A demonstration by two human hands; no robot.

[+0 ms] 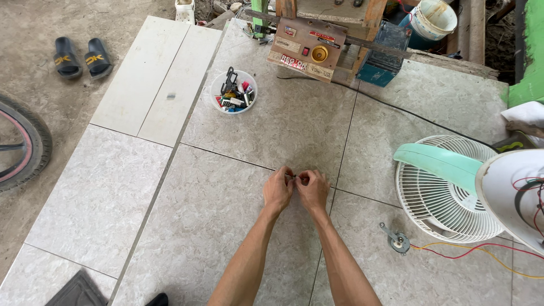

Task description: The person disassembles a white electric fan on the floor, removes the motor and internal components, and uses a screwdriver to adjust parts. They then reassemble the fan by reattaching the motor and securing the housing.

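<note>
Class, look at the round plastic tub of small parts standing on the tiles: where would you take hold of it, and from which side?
Grip the tub by its rim, coming from above on the near side. It stands upright and open, parts poke out at the top, and bare tile lies in front of it.

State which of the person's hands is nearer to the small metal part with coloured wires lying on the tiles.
Right. The right hand lies up and left of the metal part; the left hand is farther left, beyond the right one.

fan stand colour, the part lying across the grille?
Mint green: the fan stand lies across the white grille. Head view, the only one.
</note>
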